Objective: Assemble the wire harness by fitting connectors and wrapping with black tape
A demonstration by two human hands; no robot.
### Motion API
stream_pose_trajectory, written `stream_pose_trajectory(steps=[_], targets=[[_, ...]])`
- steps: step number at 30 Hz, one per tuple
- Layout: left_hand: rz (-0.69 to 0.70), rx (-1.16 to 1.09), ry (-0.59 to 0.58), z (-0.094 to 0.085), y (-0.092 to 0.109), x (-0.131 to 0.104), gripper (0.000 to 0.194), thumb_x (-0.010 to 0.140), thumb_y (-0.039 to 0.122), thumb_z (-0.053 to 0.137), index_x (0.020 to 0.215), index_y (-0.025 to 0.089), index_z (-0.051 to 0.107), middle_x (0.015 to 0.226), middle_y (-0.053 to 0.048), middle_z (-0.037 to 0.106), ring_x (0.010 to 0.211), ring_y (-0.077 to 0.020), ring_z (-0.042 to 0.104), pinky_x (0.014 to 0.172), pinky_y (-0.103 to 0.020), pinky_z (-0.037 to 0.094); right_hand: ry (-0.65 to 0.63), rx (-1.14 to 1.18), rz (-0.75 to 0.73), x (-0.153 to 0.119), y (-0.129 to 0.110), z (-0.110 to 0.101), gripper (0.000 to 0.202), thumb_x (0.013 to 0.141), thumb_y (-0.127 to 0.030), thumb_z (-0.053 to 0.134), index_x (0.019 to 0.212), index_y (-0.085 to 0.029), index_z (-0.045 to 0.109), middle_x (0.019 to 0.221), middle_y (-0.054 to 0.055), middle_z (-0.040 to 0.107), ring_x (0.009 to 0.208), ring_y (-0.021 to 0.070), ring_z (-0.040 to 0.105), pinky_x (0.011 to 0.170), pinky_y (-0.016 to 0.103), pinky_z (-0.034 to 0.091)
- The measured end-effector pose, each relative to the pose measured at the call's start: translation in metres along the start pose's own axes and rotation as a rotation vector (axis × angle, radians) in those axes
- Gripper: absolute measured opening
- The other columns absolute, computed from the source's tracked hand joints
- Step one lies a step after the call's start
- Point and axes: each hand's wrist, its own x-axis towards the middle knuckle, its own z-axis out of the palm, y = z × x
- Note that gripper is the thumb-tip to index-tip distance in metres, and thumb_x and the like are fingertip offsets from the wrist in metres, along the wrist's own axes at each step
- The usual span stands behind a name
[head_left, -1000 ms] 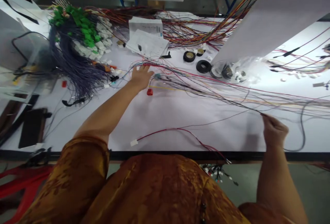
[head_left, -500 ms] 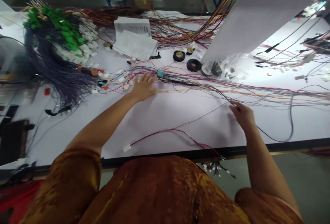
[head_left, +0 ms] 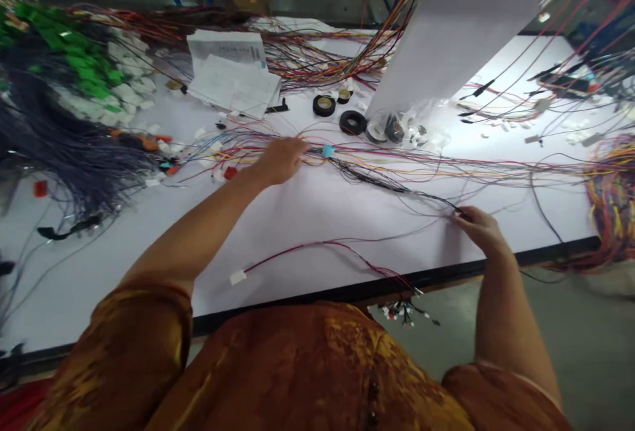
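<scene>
Papers [head_left: 233, 80] lie far, left of the tape rolls [head_left: 324, 106]. A clear bag [head_left: 429, 128] lies right of them. Green connectors [head_left: 82, 57] are heaped far left.

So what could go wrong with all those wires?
The right hand pinches black wires that run in by the light-blue connector, so a hard tug might shift it. The dark red wires reach over the table's black edge, so a bump could knock them off.
</scene>
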Motion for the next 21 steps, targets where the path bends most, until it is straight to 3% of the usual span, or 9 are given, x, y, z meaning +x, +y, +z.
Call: stream_pose_trajectory(steps=[2,4,6,10,12,15,19,21], targets=[[0.071,0.02,-0.027,0.01,0.02,0.012,0.051,0.091,0.013,0.037,0.14,0.021,0.05,0.139,-0.012,0.057,0.128,-0.0265,0.052,0.106,-0.042,0.036,-0.028,0.027,-0.063,0.002,-0.021,0.017,0.031,0.063,-0.043,0.071,0.085,-0.021,0.072,0.079,0.005,0.07,0.08,0.0232,0.063,0.081,0.04,0.049],[-0.011,0.1,-0.026,0.017,0.021,0.016,0.045,0.092,0.011,0.033,0.129,0.016,0.057,0.135,-0.015,0.058,0.124,-0.0294,0.055,0.102,-0.045,0.037,-0.028,0.157,-0.082,0.004,-0.029,0.016,0.03,0.064,-0.044,0.073,0.085,-0.022,0.072,0.082,0.005,0.071,0.082,0.0224,0.063,0.08,0.038,0.049],[-0.131,0.174,0.002,0.018,0.002,0.011,0.042,0.093,0.01,0.029,0.12,0.013,0.061,0.132,-0.018,0.058,0.121,-0.0322,0.056,0.101,-0.048,0.036,0.081,0.3,-0.033,0.006,-0.021,-0.002,0.024,0.064,-0.041,0.075,0.081,-0.024,0.071,0.074,0.003,0.067,0.072,0.0199,0.059,0.072,0.036,0.048],[-0.357,0.226,0.029,0.003,-0.056,-0.01,0.038,0.092,0.012,0.035,0.12,0.008,0.059,0.127,-0.021,0.061,0.117,-0.0332,0.058,0.1,-0.049,0.035,0.438,0.392,0.119,0.007,0.016,-0.053,0.011,0.076,-0.038,0.064,0.076,-0.027,0.062,0.052,-0.002,0.039,0.05,0.0143,0.033,0.052,0.035,0.032],[-0.404,0.215,0.024,-0.007,-0.071,-0.018,0.036,0.089,0.009,0.037,0.118,0.004,0.059,0.122,-0.021,0.063,0.113,-0.0314,0.06,0.097,-0.048,0.038,0.479,0.396,0.145,0.002,0.024,-0.064,0.009,0.079,-0.034,0.06,0.075,-0.027,0.059,0.054,-0.001,0.04,0.05,0.0143,0.033,0.052,0.035,0.032],[-0.418,0.199,0.088,-0.011,-0.057,-0.017,0.038,0.091,0.01,0.035,0.121,0.002,0.057,0.122,-0.023,0.062,0.116,-0.0313,0.057,0.099,-0.05,0.038,0.288,0.343,0.13,-0.007,0.013,-0.055,0.011,0.077,-0.034,0.063,0.08,-0.024,0.063,0.066,0.002,0.055,0.056,0.014,0.042,0.055,0.032,0.035],[-0.088,0.049,0.15,0.007,-0.008,-0.002,0.044,0.097,0.028,0.038,0.138,0.018,0.05,0.15,-0.015,0.046,0.139,-0.029,0.039,0.113,-0.049,0.027,0.06,0.25,0.097,-0.012,-0.016,-0.033,0.03,0.071,-0.041,0.073,0.092,-0.02,0.07,0.064,-0.001,0.058,0.054,0.0111,0.044,0.051,0.026,0.034],[-0.056,-0.027,0.112,0.018,-0.001,0.004,0.047,0.097,0.035,0.039,0.142,0.022,0.047,0.158,-0.012,0.036,0.145,-0.0291,0.031,0.115,-0.055,0.022,-0.002,0.278,0.065,-0.012,-0.023,-0.042,0.032,0.065,-0.04,0.081,0.087,-0.018,0.072,0.057,-0.003,0.055,0.05,0.0093,0.042,0.046,0.024,0.03]])
